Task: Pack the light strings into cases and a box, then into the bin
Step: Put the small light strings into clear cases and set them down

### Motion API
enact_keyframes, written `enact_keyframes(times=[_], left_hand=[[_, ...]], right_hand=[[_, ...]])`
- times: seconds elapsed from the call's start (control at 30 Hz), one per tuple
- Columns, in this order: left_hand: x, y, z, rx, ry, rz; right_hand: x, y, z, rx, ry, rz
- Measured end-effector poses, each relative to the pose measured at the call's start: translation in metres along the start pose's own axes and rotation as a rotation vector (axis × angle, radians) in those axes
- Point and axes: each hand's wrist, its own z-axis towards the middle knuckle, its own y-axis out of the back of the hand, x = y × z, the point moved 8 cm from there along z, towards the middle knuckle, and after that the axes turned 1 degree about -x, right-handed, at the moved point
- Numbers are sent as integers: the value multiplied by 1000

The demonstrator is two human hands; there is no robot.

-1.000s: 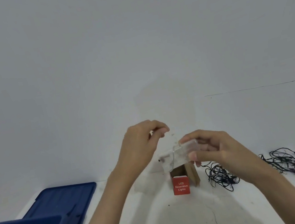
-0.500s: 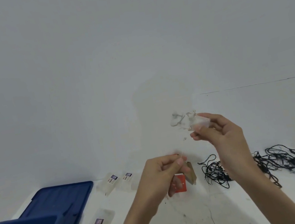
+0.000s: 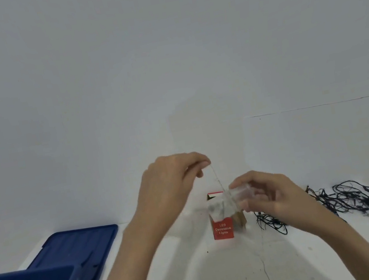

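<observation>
Wire point(image 3: 217, 178) of a light string is pinched high by the left hand point(image 3: 169, 187), probably for winding; the right hand point(image 3: 269, 195) holds its clear case point(image 3: 240, 195) at frame centre.

I have both bare forearms coming up from the bottom edge, converging toward the middle. My left hand point(image 3: 174, 186) is raised higher, back of the hand toward the camera, wrist bent a little, thumb and forefinger pinched together at the tip on a thin wire point(image 3: 217, 179), the other fingers curled loosely under. My right hand point(image 3: 270, 196) sits lower and just to the right, well clear of the worktop, palm turned inward, fingers and thumb closed round a small clear case point(image 3: 241, 195). The two hands are near each other, not touching; the wire runs between them
</observation>
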Motion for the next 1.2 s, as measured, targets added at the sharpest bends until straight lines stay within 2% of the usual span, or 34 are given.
enact_keyframes(times=[0.1, 0.17, 0.33, 0.5, 0.67, 0.83, 0.93, 1.1, 1.2], left_hand=[[29, -21, 6, 86, 153, -395], [33, -42, -3, 159, 242, -590], [18, -84, -35, 262, 335, -856], [5, -94, -56, 305, 355, -935], [5, -86, -62, 281, 429, -955], [3, -75, -61, 299, 387, -719], [-3, -65, -59, 313, 298, -421], [2, -45, -50, 327, 232, 86], [-13, -25, -38, 296, 64, 459]], right_hand=[[11, -7, -7, 162, -22, 413], [15, -9, -6, 176, -12, 612], [7, -6, 7, -44, -25, 1010], [0, 9, 8, -306, -52, 949], [4, 23, 0, -501, -17, 636], [18, 28, -6, -617, 78, 252], [27, 28, -8, -629, 159, -28], [26, 14, -5, -491, 213, -345], [16, 7, 0, -347, 172, -434]])
